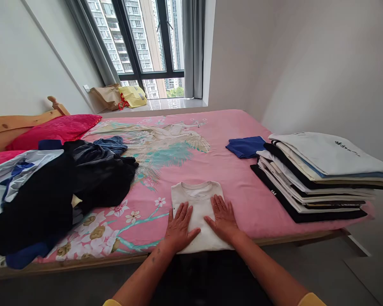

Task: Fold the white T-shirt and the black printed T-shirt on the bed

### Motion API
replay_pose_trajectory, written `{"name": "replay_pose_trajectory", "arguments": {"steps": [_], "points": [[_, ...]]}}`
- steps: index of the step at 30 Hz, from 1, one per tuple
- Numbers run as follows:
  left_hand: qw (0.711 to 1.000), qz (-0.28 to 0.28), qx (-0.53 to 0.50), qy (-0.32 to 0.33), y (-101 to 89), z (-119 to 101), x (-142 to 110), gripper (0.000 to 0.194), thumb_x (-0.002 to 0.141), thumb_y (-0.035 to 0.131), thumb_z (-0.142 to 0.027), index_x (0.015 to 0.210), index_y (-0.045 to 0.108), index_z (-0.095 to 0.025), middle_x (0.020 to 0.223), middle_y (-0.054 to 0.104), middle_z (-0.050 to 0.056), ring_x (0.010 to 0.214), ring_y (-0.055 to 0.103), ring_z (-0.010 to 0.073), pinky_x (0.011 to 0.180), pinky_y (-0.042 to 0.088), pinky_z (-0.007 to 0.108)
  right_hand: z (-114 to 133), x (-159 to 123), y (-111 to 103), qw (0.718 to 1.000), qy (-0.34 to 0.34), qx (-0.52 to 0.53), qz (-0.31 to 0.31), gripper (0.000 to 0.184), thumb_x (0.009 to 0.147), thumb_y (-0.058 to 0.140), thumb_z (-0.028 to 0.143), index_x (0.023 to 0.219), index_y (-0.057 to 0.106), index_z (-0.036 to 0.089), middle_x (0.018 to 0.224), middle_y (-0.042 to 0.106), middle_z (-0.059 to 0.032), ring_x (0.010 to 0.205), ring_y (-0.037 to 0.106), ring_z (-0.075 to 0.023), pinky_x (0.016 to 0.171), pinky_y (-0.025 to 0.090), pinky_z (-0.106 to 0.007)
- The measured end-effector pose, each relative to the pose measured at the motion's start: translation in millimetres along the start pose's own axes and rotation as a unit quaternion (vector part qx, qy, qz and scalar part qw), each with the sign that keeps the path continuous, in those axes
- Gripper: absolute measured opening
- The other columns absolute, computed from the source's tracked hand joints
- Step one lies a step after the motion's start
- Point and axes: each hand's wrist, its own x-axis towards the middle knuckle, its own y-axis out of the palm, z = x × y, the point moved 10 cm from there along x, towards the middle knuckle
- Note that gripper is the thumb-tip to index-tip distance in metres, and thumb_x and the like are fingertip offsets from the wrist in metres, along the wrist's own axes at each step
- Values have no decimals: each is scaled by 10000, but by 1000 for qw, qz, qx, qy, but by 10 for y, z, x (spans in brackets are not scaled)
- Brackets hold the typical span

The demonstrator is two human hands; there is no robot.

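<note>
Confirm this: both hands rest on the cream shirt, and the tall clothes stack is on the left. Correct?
Not quite: the head view shows the tall clothes stack on the right. The left hand and right hand do rest on the cream shirt.

A brown bag (107,97) and a yellow bag (134,96) rest on the windowsill (175,103).

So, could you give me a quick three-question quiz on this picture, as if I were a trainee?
1. True or false: the left hand and right hand both rest on the shirt.
2. Which is on the windowsill: A) red pillow, B) yellow bag, C) blue cloth?
3. Fill in: the loose heap lies to the person's ____, the neat stack to the right.

Key: 1 true; 2 B; 3 left.
</note>
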Motion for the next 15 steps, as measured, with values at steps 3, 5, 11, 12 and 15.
{"name": "replay_pose_trajectory", "arguments": {"steps": [3,5,11,12,15], "points": [[998,48,-7,-28,75,192,-147,829,777,422,-655,1451,197,-229,1527,145,77,1403,120,281,1103,-4,573,-171,-67,4,999,45,0,29,782,857,326,575,1465,125,126,1529,72,-95,1405,52,-251,1089,-69,-555],[995,61,-10,-73,67,290,-165,864,751,445,-670,1451,196,-227,1531,116,85,1405,93,302,1083,27,612,-152,-107,-55,997,72,2,22,779,858,350,548,1462,132,107,1527,66,-112,1405,38,-263,1081,-70,-574],[996,-9,8,-92,21,50,-154,822,726,502,-632,1424,291,-251,1533,130,90,1404,112,297,1085,96,584,505,-294,-62,994,-94,45,-37,665,872,370,548,1447,235,240,1528,128,-55,1406,59,-255,1111,10,-540],[996,-21,15,-89,35,65,-192,815,717,518,-617,1414,316,-247,1527,164,92,1397,148,297,1092,96,570,467,-323,-55,993,-95,54,-48,659,875,357,556,1443,247,240,1526,146,-54,1403,86,-256,1119,52,-522],[988,-48,2,-146,54,406,-342,834,714,477,-622,1396,345,-161,1470,315,135,1335,313,296,1091,218,497,23,-407,-139,992,3,66,-103,689,867,376,542,1433,274,163,1490,258,-109,1370,215,-273,1106,204,-459]]}}
